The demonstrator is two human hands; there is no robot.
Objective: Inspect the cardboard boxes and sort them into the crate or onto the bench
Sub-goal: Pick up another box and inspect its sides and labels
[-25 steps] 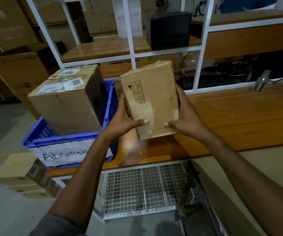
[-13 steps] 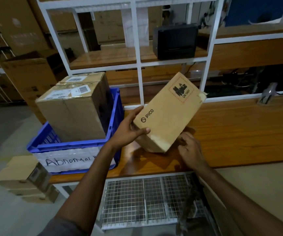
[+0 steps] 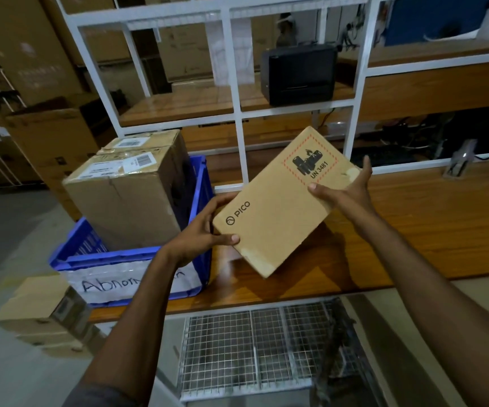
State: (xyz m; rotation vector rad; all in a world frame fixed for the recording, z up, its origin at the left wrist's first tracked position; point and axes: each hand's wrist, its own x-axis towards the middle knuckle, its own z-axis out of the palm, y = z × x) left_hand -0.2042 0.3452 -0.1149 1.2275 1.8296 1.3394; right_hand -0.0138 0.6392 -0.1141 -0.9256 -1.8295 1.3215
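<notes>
While presenting printed face upward for inspection, grips cardboard box [image 3: 281,207] with left hand [image 3: 199,239] at near end, right hand [image 3: 346,192] at far end, over tabletop [image 3: 428,230], beside crate [image 3: 105,259].

Held box [image 3: 281,207], near left end: "PICO" in black, beside a round logo.
Held box, far right end: "UN 3481" under a black battery pictogram, inside a red hatched border.
Blue crate [image 3: 205,183], white label [image 3: 105,284] on near wall: handwritten "Abnorm", rest hidden.
Big box [image 3: 125,207] in crate, top: barcode labels [image 3: 141,160], print unreadable.
</notes>
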